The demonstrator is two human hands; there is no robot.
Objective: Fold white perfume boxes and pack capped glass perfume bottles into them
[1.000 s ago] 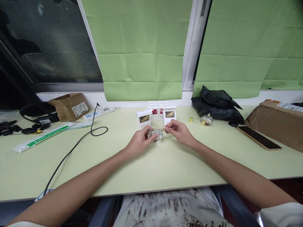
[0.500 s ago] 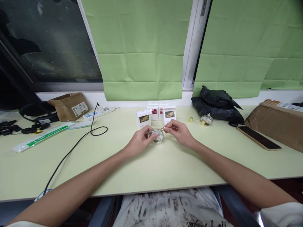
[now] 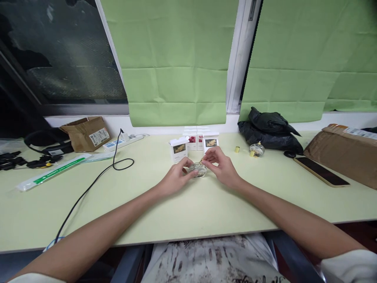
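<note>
Head view, two bare hands at the middle of a pale green tabletop [image 3: 206, 204]. Compared with the view half a second earlier, the small round clear glass bottle [image 3: 198, 169] has tipped from a more face-on pose to a flatter, more level one and sits slightly further right. The right hand [image 3: 221, 167] has come in closer over its gold neck [image 3: 202, 161], where before it pinched at the neck from the side. Judged from this, the work at the bottle's neck is under way, not finished.

The left hand [image 3: 176, 175] is curled partly closed, thumb and fingers cupping the left side of the bottle and steadying it just above the tabletop. The right hand is nearly closed, thumb and forefinger pinched at the gold neck; whether a separate small piece lies between the fingertips is too small to tell.

Just behind the hands stand small white cartons with printed flower pictures [image 3: 179, 148]. To the right, well apart, lie a loose gold cap [image 3: 236, 149] and a second round glass bottle [image 3: 257, 149], near a crumpled black plastic bag [image 3: 269, 127].
</note>
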